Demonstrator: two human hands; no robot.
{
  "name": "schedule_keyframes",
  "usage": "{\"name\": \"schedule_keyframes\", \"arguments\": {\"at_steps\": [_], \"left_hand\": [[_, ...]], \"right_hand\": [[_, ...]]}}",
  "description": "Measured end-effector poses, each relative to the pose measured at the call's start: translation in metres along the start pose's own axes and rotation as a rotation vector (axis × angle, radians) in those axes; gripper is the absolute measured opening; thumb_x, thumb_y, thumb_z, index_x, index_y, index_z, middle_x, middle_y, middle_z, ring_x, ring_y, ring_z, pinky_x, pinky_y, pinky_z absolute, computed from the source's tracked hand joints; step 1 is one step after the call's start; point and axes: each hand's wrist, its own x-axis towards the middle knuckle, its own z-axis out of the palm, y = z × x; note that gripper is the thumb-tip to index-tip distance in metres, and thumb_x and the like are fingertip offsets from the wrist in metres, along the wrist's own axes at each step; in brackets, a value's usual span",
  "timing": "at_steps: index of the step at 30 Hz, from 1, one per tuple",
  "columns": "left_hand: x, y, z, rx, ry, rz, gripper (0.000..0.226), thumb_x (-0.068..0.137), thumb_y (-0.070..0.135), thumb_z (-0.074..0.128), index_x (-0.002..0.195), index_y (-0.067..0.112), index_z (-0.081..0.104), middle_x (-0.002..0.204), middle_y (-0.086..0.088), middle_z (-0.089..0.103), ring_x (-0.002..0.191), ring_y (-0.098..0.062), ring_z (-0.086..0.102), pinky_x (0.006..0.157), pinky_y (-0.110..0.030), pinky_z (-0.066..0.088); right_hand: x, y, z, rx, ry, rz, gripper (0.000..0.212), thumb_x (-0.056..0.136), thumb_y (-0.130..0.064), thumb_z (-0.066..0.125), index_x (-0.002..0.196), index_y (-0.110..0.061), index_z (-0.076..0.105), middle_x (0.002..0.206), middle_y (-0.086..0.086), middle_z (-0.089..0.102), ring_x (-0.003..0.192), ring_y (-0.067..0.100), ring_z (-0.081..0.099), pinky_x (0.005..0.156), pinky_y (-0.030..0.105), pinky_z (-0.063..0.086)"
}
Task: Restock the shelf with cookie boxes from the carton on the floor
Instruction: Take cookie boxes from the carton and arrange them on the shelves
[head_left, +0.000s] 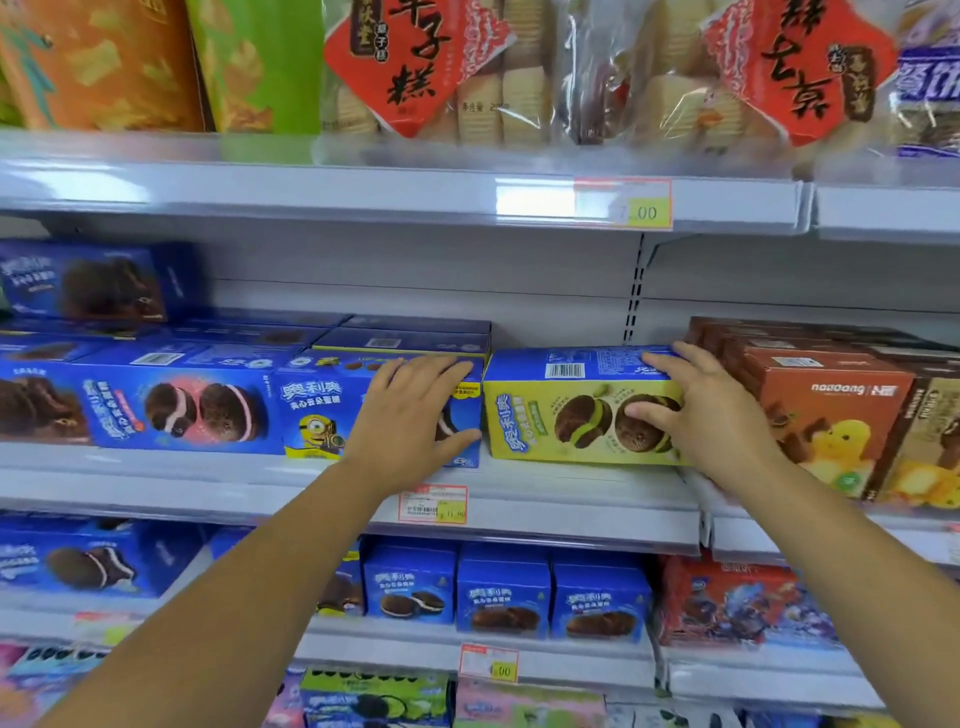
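Two hands mid-frame: your left hand (410, 415) lies flat, fingers spread, on the blue box (322, 400); your right hand (698, 410) pinches the green cookie box (550, 415) on the shelf (571, 499). Push crooked and it may jam against the brown box (831, 410).

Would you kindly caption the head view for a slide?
Right hand grips a green-fronted cardboard cookie box on the grey shelf; left hand rests on the neighbouring blue box.
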Motion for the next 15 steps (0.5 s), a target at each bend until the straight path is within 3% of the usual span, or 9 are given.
{"name": "schedule_keyframes", "arguments": {"at_steps": [3,6,8,11,15], "left_hand": [[-0.011,0.0,0.012,0.024,0.079,0.011,0.074,0.089,0.063,0.042,0.149,0.02,0.036,0.149,-0.006,0.043,0.141,-0.028,0.035,0.121,-0.048,0.016],[-0.016,0.0,0.02,-0.011,0.153,-0.005,0.071,0.091,0.057,0.045,0.151,0.019,0.036,0.153,-0.009,0.04,0.146,-0.029,0.028,0.122,-0.05,0.011],[-0.016,0.0,0.022,-0.014,0.158,-0.004,0.07,0.093,0.056,0.045,0.152,0.019,0.035,0.155,-0.008,0.038,0.148,-0.028,0.025,0.122,-0.05,0.01],[-0.016,-0.002,0.022,-0.021,0.158,-0.005,0.07,0.092,0.054,0.049,0.152,0.021,0.035,0.155,-0.006,0.037,0.149,-0.027,0.024,0.123,-0.05,0.009],[-0.017,-0.002,0.022,-0.016,0.153,-0.019,0.07,0.091,0.053,0.053,0.151,0.022,0.036,0.155,-0.004,0.038,0.149,-0.026,0.024,0.122,-0.05,0.011]], "right_hand": [[0.015,0.009,0.027,0.032,-0.087,0.025,0.063,0.087,-0.046,0.064,0.143,-0.028,0.043,0.154,0.003,0.033,0.137,0.029,0.035,0.11,0.038,0.03],[0.03,0.008,0.038,-0.321,0.038,-0.112,0.063,0.084,-0.054,0.062,0.14,-0.028,0.048,0.148,0.008,0.043,0.141,0.038,0.022,0.115,0.048,0.016],[0.038,-0.002,0.046,-0.412,0.08,-0.217,0.069,0.075,-0.051,0.071,0.137,-0.03,0.051,0.147,0.01,0.045,0.14,0.041,0.024,0.112,0.056,0.018],[0.048,-0.015,0.065,-0.4,0.015,-0.166,0.074,0.074,-0.053,0.071,0.14,-0.036,0.044,0.144,0.002,0.049,0.134,0.037,0.038,0.106,0.056,0.028],[0.075,-0.009,0.088,-0.36,0.009,-0.105,0.072,0.077,-0.048,0.072,0.142,-0.035,0.043,0.149,-0.001,0.044,0.14,0.04,0.027,0.104,0.064,0.022]]}}
